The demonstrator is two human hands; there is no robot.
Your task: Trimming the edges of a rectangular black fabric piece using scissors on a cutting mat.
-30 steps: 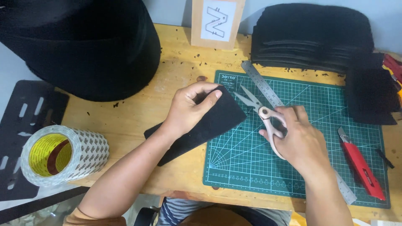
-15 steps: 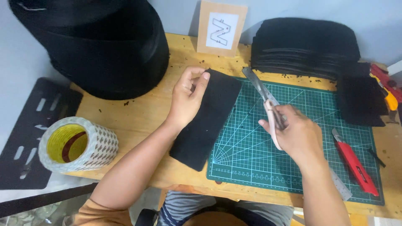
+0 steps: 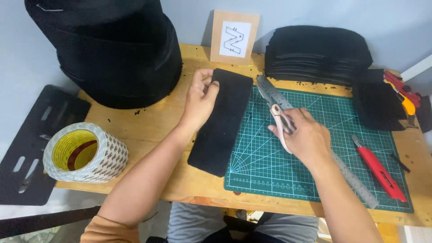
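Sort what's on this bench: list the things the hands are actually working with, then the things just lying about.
In hand:
left hand gripping the top edge of the black felt strip
right hand holding the pink-handled scissors
green cutting mat under them

Lying about:
steel ruler
red utility knife
tape roll
stack of black felt pieces
big black roll

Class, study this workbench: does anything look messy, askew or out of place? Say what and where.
Small black crumbs lie scattered on the wooden table near the stacked black sheets, like cutting debris. The steel ruler lies diagonally across the green cutting mat, off its grid. Otherwise nothing looks damaged or spilled.
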